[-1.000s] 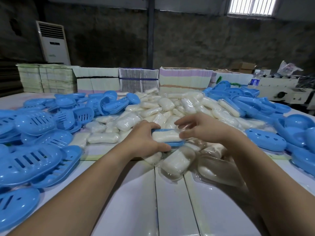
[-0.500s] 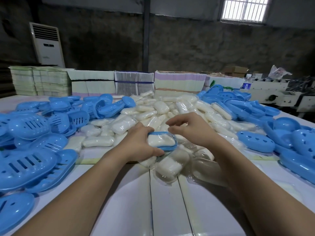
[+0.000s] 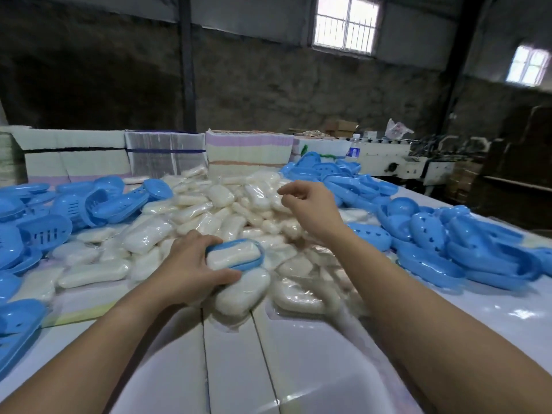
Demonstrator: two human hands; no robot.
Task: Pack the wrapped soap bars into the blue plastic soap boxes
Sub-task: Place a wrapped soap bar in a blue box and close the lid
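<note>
Far left of the white counter: a heap of blue box halves, too many and too overlapped for a count. Left hand: fingers and thumb curled round one blue soap box base, in which one wrapped soap bar is seated; the base is held just above the central pile of wrapped bars, uncounted. Right hand: raised over the pile, fingers loosely curled, nothing held. Far right: a second heap of blue halves.

two hands in view. one filled box. soap bars and blue shells: heaped, too many to count.
</note>
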